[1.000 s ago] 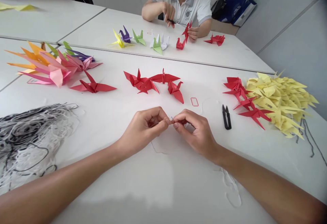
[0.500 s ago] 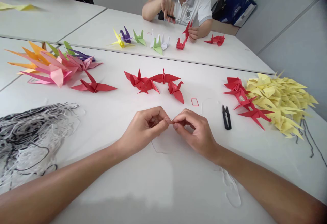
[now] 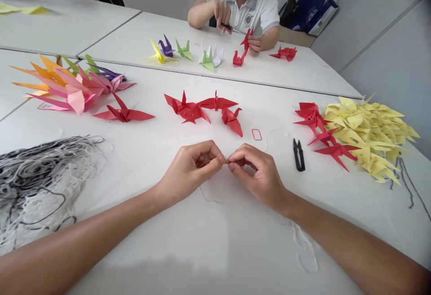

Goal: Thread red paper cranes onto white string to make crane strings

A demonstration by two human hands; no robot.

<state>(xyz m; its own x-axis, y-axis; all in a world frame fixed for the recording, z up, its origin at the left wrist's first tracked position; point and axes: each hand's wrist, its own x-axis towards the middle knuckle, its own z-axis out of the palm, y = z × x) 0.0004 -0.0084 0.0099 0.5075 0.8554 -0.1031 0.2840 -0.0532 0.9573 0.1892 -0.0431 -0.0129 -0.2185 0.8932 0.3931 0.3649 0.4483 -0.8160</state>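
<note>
The left grip (image 3: 190, 169) and right grip (image 3: 257, 173) are curled and meet fingertip to fingertip, pinching a needle (image 3: 225, 157) and thread (image 3: 207, 198) between them, with the thread trailing below. The needle looks fine, stiff and slippery, best held by its shaft at the fingertips, while the thread is light and limp. Red cranes (image 3: 215, 103) lie ahead of the grips, and black snips (image 3: 298, 158) lie beyond the right grip.
</note>
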